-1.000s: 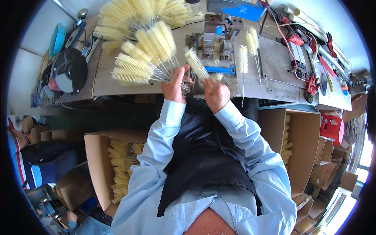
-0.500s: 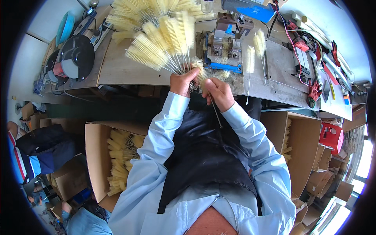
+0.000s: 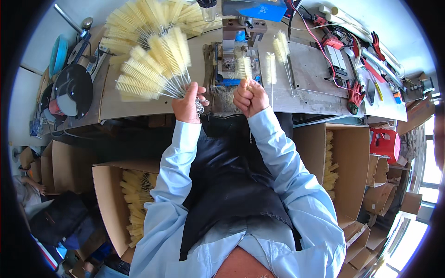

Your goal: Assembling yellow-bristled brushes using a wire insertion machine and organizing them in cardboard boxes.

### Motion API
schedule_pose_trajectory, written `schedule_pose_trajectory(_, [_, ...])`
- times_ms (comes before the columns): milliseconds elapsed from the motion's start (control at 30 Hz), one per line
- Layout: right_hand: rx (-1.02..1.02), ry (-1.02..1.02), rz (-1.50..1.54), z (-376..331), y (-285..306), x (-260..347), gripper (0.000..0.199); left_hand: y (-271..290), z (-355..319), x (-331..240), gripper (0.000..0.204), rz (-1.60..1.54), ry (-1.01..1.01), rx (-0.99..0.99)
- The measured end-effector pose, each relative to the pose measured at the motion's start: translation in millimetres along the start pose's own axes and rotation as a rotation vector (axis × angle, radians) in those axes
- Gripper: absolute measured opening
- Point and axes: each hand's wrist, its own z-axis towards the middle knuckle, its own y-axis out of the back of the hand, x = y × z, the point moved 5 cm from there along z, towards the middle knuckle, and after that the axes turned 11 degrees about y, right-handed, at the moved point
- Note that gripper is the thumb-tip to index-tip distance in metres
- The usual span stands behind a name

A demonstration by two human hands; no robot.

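My left hand [image 3: 186,104] is closed round the wire handles of a fanned bunch of bottle brushes [image 3: 155,69] with cream bristles. Their looped wire ends stick out below the fist. A single bottle brush [image 3: 244,67] is pinched in my right hand [image 3: 251,96], bristles pointing away from me and the thin wire handle hanging down toward my apron. That hand is just in front of a metal bench fixture [image 3: 240,37] with a blue base. To its right on the table lie one loose brush [image 3: 270,69] and a small group of brushes [image 3: 281,47].
A large brush pile [image 3: 134,23] covers the table's far left, near a cutting machine with a dark round guard [image 3: 74,92]. Cardboard boxes [image 3: 105,204] [image 3: 350,171] with brushes stand either side of me. Red-handled tools and wires [image 3: 333,42] lie right.
My hands have moved apart. The single brush, earlier against the bunch between both hands, is now in my right hand alone. The whole view has shifted a little.
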Motion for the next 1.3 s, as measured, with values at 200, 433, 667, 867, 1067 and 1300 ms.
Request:
schedule_pose_trajectory(200, [-0.018, 0.069, 0.249, 24, 24, 2, 0.023, 12, 10, 9, 0.011, -0.002, 0.046, -0.061])
schedule_pose_trajectory(433, [-0.088, 0.041, 0.234, 32, 25, 5, 0.024, 3, 21, 14, 0.013, 0.019, 0.046, -0.083])
schedule_pose_trajectory(667, [-0.188, -0.114, 0.339, 38, 10, 18, 0.029, 1, 32, 21, 0.014, 0.066, 0.07, -0.137])
schedule_pose_trajectory(867, [-0.394, -0.203, 0.133, 35, 7, 27, 0.029, 0, 35, 21, 0.016, 0.021, 0.056, -0.13])
schedule_pose_trajectory(1067, [-0.239, -0.093, 0.005, 28, 14, 25, 0.028, -1, 30, 18, 0.02, -0.008, 0.021, -0.148])
schedule_pose_trajectory(1300, [-0.035, -0.129, 0.33, 15, 18, 20, 0.021, 2, 31, 23, 0.02, -0.019, -0.014, -0.107])
